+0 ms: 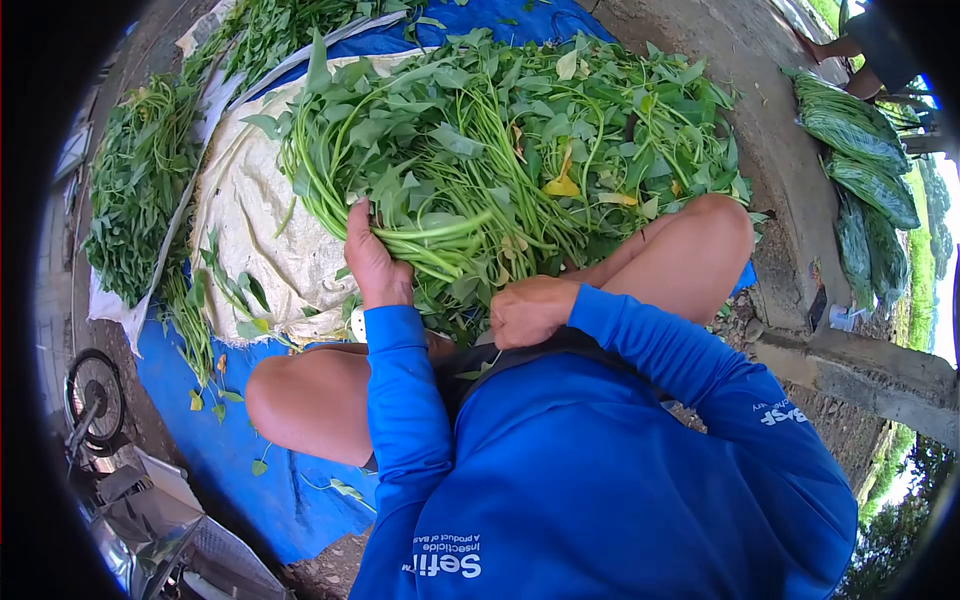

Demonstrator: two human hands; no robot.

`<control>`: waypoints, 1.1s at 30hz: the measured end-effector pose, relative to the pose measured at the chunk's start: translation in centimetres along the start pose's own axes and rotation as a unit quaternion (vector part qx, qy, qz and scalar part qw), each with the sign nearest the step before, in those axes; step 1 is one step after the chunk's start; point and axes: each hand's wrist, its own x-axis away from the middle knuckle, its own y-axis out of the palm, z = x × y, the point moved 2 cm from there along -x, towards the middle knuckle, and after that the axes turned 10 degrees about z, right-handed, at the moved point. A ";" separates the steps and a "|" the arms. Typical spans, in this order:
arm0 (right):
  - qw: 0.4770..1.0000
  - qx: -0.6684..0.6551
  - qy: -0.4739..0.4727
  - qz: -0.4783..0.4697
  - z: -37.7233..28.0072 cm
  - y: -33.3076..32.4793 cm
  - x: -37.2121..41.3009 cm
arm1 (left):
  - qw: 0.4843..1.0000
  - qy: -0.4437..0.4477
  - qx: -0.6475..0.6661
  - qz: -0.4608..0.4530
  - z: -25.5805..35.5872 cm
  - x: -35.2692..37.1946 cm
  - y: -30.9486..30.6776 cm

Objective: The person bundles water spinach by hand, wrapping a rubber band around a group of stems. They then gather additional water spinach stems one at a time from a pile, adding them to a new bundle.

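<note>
My left hand (377, 262) is closed round the stem ends of a bunch of water spinach (335, 175), thumb pointing up. The bunch's long green stems and leaves spread upward over a white sack cloth (262, 190). Close to my lap, my right hand (533, 310) is curled into a fist beside the lower stems. A thin strand or stem shows just below it, but what the fingers hold is hidden. In front of my crossed legs lies a large heap of loose water spinach (600, 125), with a few yellow leaves in it.
A blue tarp (290, 490) lies under me. More leafy greens (145, 190) are piled at the left. Packed green bundles (850, 125) lie on concrete at the right, near another person's leg (835, 48). A wheel (95, 400) and metal parts stand at lower left.
</note>
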 end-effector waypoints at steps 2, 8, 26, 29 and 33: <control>1.000 -0.011 -0.027 -0.003 4.2 1.6 0.1 | 0.999 -0.013 0.003 0.042 2.2 -0.6 0.1; 0.780 0.316 0.216 0.495 10.3 -9.7 5.7 | 0.999 -0.015 -0.051 0.007 3.2 -0.9 -1.5; 0.790 -0.363 0.003 0.495 5.9 -16.7 2.3 | 0.989 -0.046 -0.129 0.054 -0.6 1.1 -1.0; 0.768 -0.330 -0.049 0.547 4.0 -18.7 2.5 | 0.987 -0.016 -0.151 0.049 -0.6 1.2 -0.6; 0.767 -0.173 -0.028 0.618 1.8 -21.0 2.1 | 0.987 0.016 -0.160 0.018 -2.0 1.5 0.3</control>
